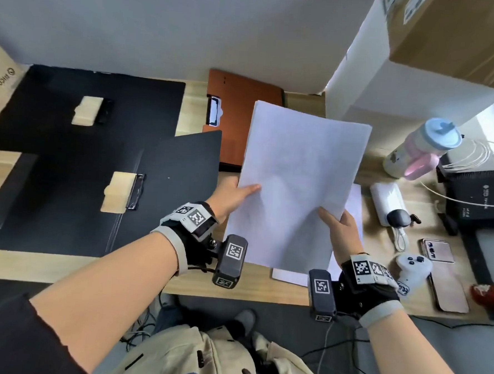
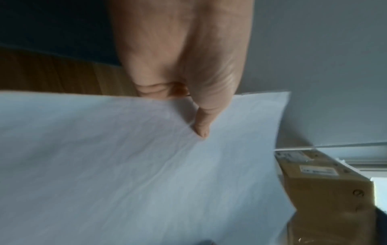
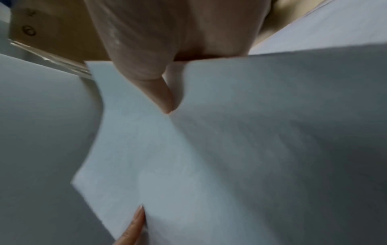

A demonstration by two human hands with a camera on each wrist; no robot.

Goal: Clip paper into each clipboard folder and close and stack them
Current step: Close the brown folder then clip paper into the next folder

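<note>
At the far left of the desk (image 1: 1,261) lies an open black clipboard folder (image 1: 71,112), spread flat, with a pale clip (image 1: 86,110) near its middle. Just in front of it, and overlapping it, a second open black folder (image 1: 94,206) lies flat with its own pale clip (image 1: 118,192) beside the spine; its right-hand cover (image 1: 180,165) tilts up slightly. Behind that cover, against the wall, sits a brown clipboard (image 1: 245,105) with a dark clip (image 1: 215,111), partly hidden by the sheets.

The left hand (image 1: 231,194) holds the left edge of a stack of white paper (image 1: 295,184), thumb (image 2: 202,122) pressed on top and the other fingers underneath, out of sight. The paper is lifted off the desk, tilted, and sags a little between the hands. The right hand (image 1: 340,227) pinches the lower right edge the same way, thumb (image 3: 161,99) on the upper face; in the right wrist view the picture is soft, so the fingers below cannot be made out clearly. More white sheets (image 1: 351,204) lie flat on the desk beneath the held stack.

Farther right stand a pastel bottle (image 1: 421,151), a white power bank (image 1: 386,201), a white game controller (image 1: 411,269), a phone (image 1: 447,288) and a black box with cables (image 1: 480,189).
</note>
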